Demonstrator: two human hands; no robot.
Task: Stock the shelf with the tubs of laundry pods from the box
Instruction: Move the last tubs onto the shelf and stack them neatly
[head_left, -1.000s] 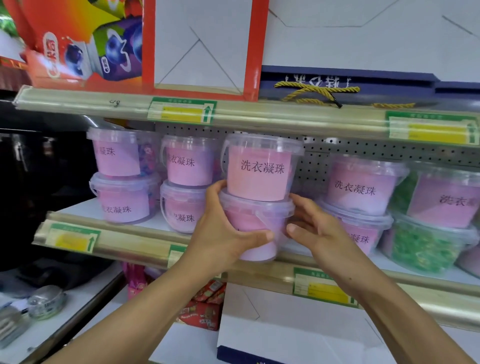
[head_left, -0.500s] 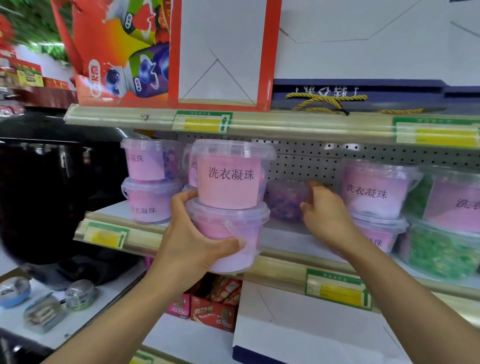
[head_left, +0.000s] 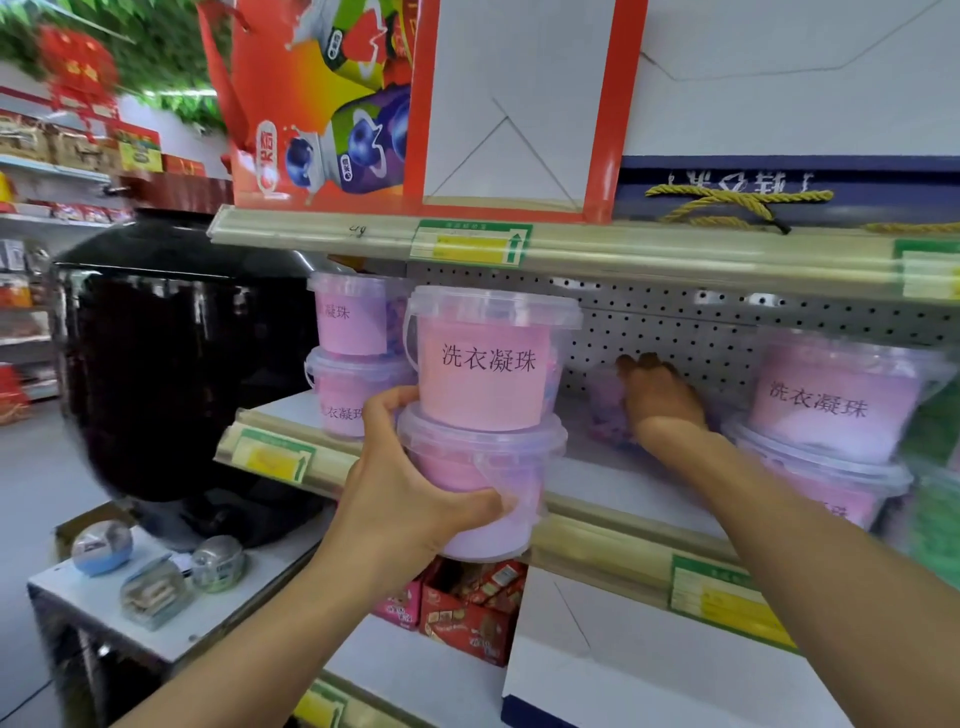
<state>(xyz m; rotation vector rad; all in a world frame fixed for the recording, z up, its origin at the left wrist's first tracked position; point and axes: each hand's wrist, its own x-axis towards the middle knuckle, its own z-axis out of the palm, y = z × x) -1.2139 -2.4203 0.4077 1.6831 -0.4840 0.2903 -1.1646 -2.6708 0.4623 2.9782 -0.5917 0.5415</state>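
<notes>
Nearest the camera, the left hand (head_left: 410, 514) grips the lower tub (head_left: 480, 480) of a stack of two, its fingers (head_left: 387, 410) curled round the left side and the thumb pressed across the front near the base. The upper tub (head_left: 491, 358), with a pink label printed in black characters, sits squarely on the lower tub's lid. The stack is held in the air just in front of the shelf edge (head_left: 597, 540), not resting on it.

Further in, the right hand (head_left: 657, 397) reaches over the shelf towards its back, palm down, and rests on a small purple tub (head_left: 608, 410) standing against the perforated back panel (head_left: 665, 332). The hand hides most of that tub; whether the fingers clasp it or only lie on it cannot be told.

On the shelf to the left, two more pink-labelled tubs (head_left: 353, 358) stand stacked, one on the other. To the right, another stacked pair (head_left: 831, 410) stands close by the right hand, with green tubs (head_left: 935, 514) at the frame's edge beyond them.

Below the shelf, red snack boxes (head_left: 467, 603) sit on a lower level. At the near left, a white worktop (head_left: 104, 597) carries a few small round containers (head_left: 101, 545), with a large black rounded appliance (head_left: 171, 374) behind it. Above the tubs, a higher shelf holds a red carton (head_left: 322, 104) printed with fruit.
</notes>
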